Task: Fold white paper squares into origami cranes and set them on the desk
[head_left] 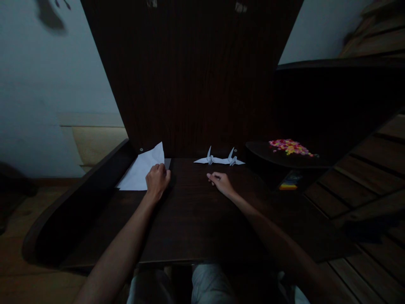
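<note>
My left hand (158,180) is closed at the right edge of a white sheet of paper (136,173), whose far right corner rises to a point. A greyish edge of something flat shows just right of that sheet. My right hand (220,182) hovers over or rests on the dark wooden bench top (190,223); I cannot tell which. Its fingers are curled in, its thumb points left, and nothing shows in it. Just beyond it are two folded white paper cranes (221,160), side by side with their wings touching.
A heap of small pink, red and yellow pieces (291,146) lies on a dark shelf (259,148) at the right. Under that shelf is a small item with a yellow and orange band (288,185). A tall dark board (196,84) stands behind, and a raised side panel (79,202) at left.
</note>
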Demonstrator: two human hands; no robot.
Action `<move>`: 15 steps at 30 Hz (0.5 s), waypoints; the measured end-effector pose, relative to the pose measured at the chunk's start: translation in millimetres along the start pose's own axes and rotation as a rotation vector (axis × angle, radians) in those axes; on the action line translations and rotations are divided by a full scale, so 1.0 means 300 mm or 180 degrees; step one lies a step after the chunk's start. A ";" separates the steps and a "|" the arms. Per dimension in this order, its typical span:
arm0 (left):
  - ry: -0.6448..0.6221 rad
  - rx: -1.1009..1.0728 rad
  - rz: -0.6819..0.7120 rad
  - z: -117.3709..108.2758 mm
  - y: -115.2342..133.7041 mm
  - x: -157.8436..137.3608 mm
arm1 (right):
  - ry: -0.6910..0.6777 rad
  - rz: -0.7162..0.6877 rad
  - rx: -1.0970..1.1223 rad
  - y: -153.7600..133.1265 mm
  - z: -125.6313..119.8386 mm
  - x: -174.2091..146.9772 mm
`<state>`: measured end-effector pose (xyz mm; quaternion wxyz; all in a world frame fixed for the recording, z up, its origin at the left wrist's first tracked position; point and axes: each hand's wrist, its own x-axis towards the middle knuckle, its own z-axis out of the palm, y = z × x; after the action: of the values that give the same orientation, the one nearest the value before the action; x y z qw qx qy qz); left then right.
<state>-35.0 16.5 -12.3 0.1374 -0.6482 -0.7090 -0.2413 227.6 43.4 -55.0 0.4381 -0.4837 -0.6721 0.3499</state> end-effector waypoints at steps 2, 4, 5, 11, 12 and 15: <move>0.0099 -0.0043 0.0187 -0.011 0.034 -0.018 | -0.0042 0.0149 0.0413 -0.017 0.015 -0.006; 0.0144 -0.0164 0.0514 -0.015 0.075 -0.042 | -0.0148 0.0369 0.1027 -0.039 0.031 -0.015; 0.0161 -0.0247 0.0724 -0.016 0.096 -0.058 | -0.0274 0.0454 0.1324 -0.051 0.038 -0.021; 0.0645 -0.1058 0.2560 -0.005 0.224 -0.165 | -0.0745 0.0817 0.1573 -0.093 0.064 -0.056; 0.0662 -0.1214 0.2857 -0.004 0.242 -0.180 | -0.0681 0.0859 0.1494 -0.089 0.066 -0.059; 0.0663 -0.1534 0.3277 -0.004 0.281 -0.212 | -0.0353 0.0889 0.1404 -0.067 0.075 -0.065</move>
<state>55.8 -34.7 -29.7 0.1548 -0.8955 -0.2100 -0.3605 202.7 17.9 -50.3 0.4429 -0.4446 -0.5293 0.5709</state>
